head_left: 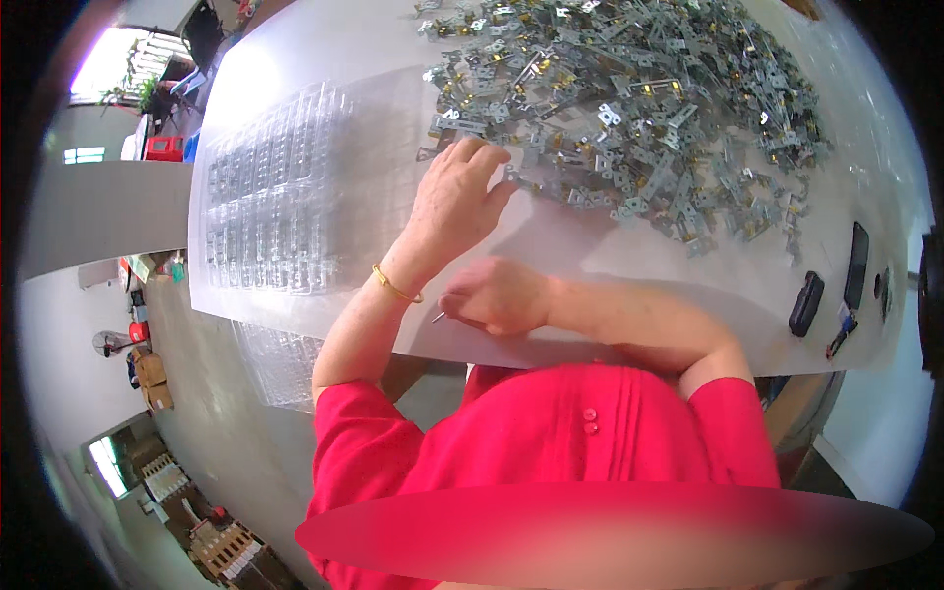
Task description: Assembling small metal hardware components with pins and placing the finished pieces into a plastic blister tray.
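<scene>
A large heap of small metal brackets (629, 108), grey with some brass-coloured pieces, spreads over the far side of the white table. At the heap's near left edge is my left hand (460, 197), a gold bracelet on its wrist. Its thumb and forefinger are apart beside loose brackets, and I see nothing held between them. Closer to my body, my right hand (503, 297) is closed in a fist. A thin metal part (440, 317) pokes out from its fingers; the rest of that part is hidden.
Clear plastic trays (265, 187) with rows of compartments lie on the table's left, and another clear tray (280, 364) sits below the table edge. A black case (806, 303), a dark phone-like slab (856, 265) and a small blue-and-black tool (842, 329) lie at the right.
</scene>
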Available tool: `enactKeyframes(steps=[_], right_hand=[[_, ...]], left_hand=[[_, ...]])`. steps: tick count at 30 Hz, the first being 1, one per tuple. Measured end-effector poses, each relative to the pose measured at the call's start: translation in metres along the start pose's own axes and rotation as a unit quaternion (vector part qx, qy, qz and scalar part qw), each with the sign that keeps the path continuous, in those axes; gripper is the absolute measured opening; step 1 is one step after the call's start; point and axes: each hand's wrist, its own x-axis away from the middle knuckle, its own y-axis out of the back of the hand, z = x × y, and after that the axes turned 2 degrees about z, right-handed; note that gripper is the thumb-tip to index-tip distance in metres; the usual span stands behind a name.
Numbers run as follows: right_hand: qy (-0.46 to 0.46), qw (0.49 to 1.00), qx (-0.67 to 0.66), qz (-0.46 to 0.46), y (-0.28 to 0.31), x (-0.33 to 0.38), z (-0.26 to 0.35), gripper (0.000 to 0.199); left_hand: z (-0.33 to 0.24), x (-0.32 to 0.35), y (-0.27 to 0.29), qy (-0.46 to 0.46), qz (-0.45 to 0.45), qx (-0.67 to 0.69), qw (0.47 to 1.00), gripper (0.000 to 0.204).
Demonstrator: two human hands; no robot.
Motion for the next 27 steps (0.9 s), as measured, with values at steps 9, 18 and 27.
enactKeyframes(steps=[9,18,27], right_hand=[[0.014,1.000,0.003,0.007,0.000,0.002,0.002,0.022],[0.043,0.999,0.026,-0.001,-0.001,0.005,0.002,0.016],[0.068,0.997,0.010,-0.034,-0.014,0.005,-0.006,0.016]], left_hand=[[0.005,-0.003,-0.023,0.098,0.061,0.097,0.989,0.024],[-0.015,0.008,-0.015,0.103,0.168,0.084,0.977,0.018],[-0.011,0.010,-0.023,-0.032,0.132,0.046,0.990,0.019]])
